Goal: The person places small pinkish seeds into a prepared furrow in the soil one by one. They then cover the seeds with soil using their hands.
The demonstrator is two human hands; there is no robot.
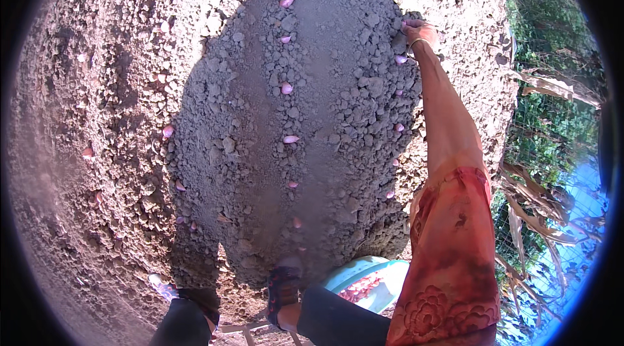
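Note:
My right hand (420, 33) reaches down to the soil at the upper right, its fingers pinched on a small pink garlic clove (404, 24). Just below it, another garlic clove (400, 59) lies on the soil, at the top of a line of several cloves running towards me. A middle row holds several more, among them one clove (286, 88) on the shaded crumbly soil. Further left, a clove (168, 131) lies in sunlit soil with others around it. My left hand is out of view.
A green basin (368, 263) of garlic cloves stands by my leg at the lower right. My shoes (284, 285) are at the bottom, above some metal bars. Along the right edge are a wire fence (541, 122), green plants and dry leaves (536, 219). My shadow covers the middle soil.

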